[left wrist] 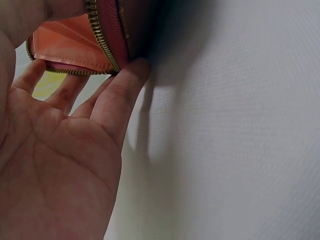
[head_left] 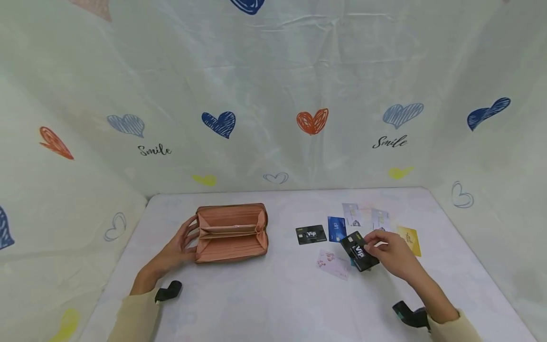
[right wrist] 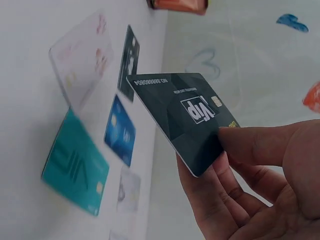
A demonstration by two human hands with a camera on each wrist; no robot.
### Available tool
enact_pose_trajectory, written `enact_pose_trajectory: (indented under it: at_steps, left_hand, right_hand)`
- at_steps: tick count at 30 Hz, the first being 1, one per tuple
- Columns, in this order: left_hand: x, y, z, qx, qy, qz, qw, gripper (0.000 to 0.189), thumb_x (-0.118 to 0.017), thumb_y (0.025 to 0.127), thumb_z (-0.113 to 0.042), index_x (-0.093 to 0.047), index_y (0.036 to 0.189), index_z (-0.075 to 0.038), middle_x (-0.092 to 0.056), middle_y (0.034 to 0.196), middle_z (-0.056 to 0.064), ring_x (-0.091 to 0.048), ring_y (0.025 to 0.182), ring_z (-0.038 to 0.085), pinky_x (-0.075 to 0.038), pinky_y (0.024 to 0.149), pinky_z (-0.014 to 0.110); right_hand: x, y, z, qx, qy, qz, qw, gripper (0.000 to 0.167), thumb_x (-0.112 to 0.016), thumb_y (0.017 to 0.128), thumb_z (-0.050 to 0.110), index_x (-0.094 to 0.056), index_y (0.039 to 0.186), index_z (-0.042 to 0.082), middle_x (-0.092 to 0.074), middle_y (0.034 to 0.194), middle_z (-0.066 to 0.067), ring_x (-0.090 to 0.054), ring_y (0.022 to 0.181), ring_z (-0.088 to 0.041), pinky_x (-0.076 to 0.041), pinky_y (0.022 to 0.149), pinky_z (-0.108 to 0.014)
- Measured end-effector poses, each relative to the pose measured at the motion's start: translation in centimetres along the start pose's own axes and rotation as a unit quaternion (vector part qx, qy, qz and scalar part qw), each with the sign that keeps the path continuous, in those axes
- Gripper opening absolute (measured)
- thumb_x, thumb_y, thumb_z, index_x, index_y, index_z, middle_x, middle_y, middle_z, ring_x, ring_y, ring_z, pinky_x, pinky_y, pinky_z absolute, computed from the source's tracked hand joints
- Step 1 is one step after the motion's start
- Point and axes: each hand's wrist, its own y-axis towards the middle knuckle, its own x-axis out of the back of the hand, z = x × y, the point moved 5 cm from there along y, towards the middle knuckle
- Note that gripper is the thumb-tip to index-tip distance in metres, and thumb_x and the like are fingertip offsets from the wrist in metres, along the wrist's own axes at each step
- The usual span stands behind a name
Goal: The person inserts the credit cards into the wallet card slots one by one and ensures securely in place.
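Note:
An orange-brown zip wallet [head_left: 231, 256] lies spread wide on the left of the table, its pockets and middle divider showing. My left hand [head_left: 177, 247] holds the wallet's left end, with fingertips [left wrist: 135, 70] along the brass-coloured zip edge in the left wrist view. Over the scattered cards, my right hand [head_left: 393, 254] pinches a black Vip card [right wrist: 175, 115] between thumb and fingers, tilted and raised off the table. Beneath it in the right wrist view is a teal card [right wrist: 75, 165], mostly hidden in the head view.
Around the right hand lie another black Vip card [head_left: 311, 234], a blue card [head_left: 336, 229], a pink-flowered card [head_left: 332, 264], a yellow card [head_left: 410, 240] and two pale cards, one upper [head_left: 352, 213] and one nearer the hand [head_left: 380, 219]. A heart-printed curtain [head_left: 265, 156] borders the white table.

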Motion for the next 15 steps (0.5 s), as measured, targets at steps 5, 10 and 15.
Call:
enact_pose_trajectory:
  at_steps: [5, 10, 15]
  left_hand:
    - [0.1, 0.0, 0.0, 0.003, 0.001, -0.003, 1.0, 0.114, -0.074, 0.086, 0.013, 0.001, 0.169, -0.009, -0.006, 0.171, 0.032, -0.03, 0.152, 0.027, -0.048, 0.098, 0.015]
    - [0.2, 0.0, 0.1, 0.013, -0.007, -0.01, 0.9998, 0.115, -0.075, 0.085, 0.014, 0.0, 0.169, -0.008, -0.006, 0.17, 0.033, -0.011, 0.154, 0.057, -0.048, 0.096, 0.015]
    - [0.0, 0.1, 0.4, 0.006, -0.011, -0.003, 0.9999, 0.113, -0.073, 0.086, 0.015, 0.0, 0.169, -0.007, -0.005, 0.17, 0.033, -0.009, 0.154, 0.057, -0.048, 0.097, 0.016]
  right_hand:
    - [-1.5, 1.0, 2.6, 0.031, 0.02, 0.008, 0.9993, 0.009, -0.072, 0.095, -0.002, -0.074, 0.103, 0.001, -0.07, 0.093, -0.005, -0.065, 0.09, -0.022, -0.057, 0.076, -0.025]
    - [-3.6, 2.0, 5.3, 0.063, 0.039, 0.016, 0.9971, 0.008, -0.074, 0.094, -0.002, -0.075, 0.101, 0.002, -0.072, 0.09, -0.003, -0.067, 0.085, -0.019, -0.056, 0.073, -0.029]
    - [-5.4, 3.1, 7.4, 0.09, 0.064, 0.02, 0.9936, 0.009, -0.075, 0.093, -0.004, -0.076, 0.101, 0.001, -0.072, 0.09, -0.004, -0.066, 0.082, -0.017, -0.055, 0.071, -0.028]
